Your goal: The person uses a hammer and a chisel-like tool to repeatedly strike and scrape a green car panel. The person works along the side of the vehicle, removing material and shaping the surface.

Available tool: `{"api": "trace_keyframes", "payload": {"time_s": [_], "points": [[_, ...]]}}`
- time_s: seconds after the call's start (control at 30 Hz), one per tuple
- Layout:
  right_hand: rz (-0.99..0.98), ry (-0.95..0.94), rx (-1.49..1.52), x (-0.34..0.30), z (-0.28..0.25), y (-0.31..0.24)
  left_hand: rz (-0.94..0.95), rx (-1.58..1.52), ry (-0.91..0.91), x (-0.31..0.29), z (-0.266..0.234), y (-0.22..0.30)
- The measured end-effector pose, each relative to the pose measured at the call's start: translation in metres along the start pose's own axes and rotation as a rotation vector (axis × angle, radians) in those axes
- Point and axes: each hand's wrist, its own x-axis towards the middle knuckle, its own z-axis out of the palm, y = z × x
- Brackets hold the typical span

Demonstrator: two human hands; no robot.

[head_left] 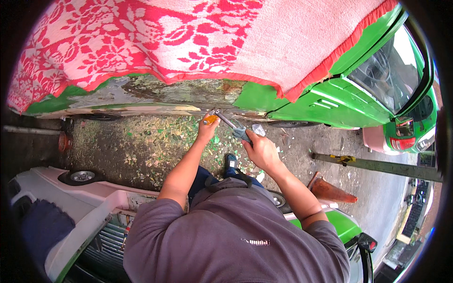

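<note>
My left hand (207,129) is closed around a tool with an amber-orange handle (211,120); its working end is hidden against the car's lower edge. In my right hand (265,150) is a metal bar-like tool (225,119) with a blue-grey wrapped grip (241,134). Its far end reaches over to the orange handle, and whether the two touch I cannot tell. Just beyond both hands lies the lower side of a green car (306,104). A stretch of that side is scraped to patchy grey and brown bare metal (188,93).
A red-and-pink floral blanket (141,37) drapes over the car. Green and pale paint flakes (155,141) litter the ground. To my right are a pole (377,165) with yellow-black tape and a fallen orange cone (330,189). Another vehicle, pink and grey (108,188), stands behind me.
</note>
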Motion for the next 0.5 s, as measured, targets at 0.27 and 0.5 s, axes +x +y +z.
{"api": "trace_keyframes", "payload": {"time_s": [0.27, 0.5], "points": [[-0.077, 0.027, 0.034, 0.005, 0.008, 0.005, -0.071, 0.035, 0.117, -0.014, -0.008, 0.037], [-0.095, -0.069, 0.110, 0.022, 0.020, -0.012, 0.062, -0.013, 0.159, -0.033, -0.062, 0.068]]}}
